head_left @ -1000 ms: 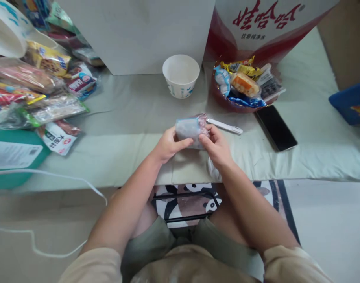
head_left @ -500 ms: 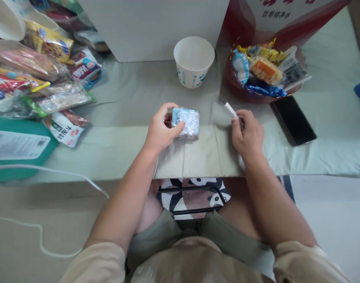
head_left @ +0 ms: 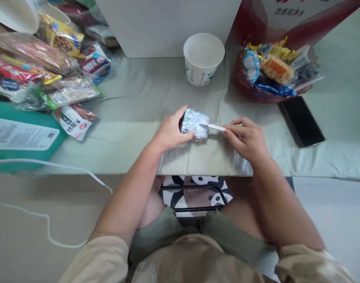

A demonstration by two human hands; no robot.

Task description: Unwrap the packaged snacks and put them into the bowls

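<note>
My left hand [head_left: 174, 131] is closed around the left side of a small light-blue block in bubble wrap [head_left: 196, 125], thumb along its near edge. The shiny wrapping covers its top. Between the fingertips of my right hand [head_left: 246, 137] is a slim white knife-like tool [head_left: 217, 127], pointing left. Its thin dark tip meets the wrapped block near the right side of the top; whether it has gone through the wrapping I cannot tell.
A white paper cup [head_left: 202, 67] stands behind the block. At right are a bowl of snacks [head_left: 239, 86] and a black phone [head_left: 302, 122]. Packaged snacks [head_left: 70, 92] and a green container [head_left: 54, 135] lie left. A white cable [head_left: 88, 173] hangs over the table edge.
My right hand has swung the white tool left, from apart to touching the wrapped block. My left hand still holds the block. The whole view has shifted slightly.
</note>
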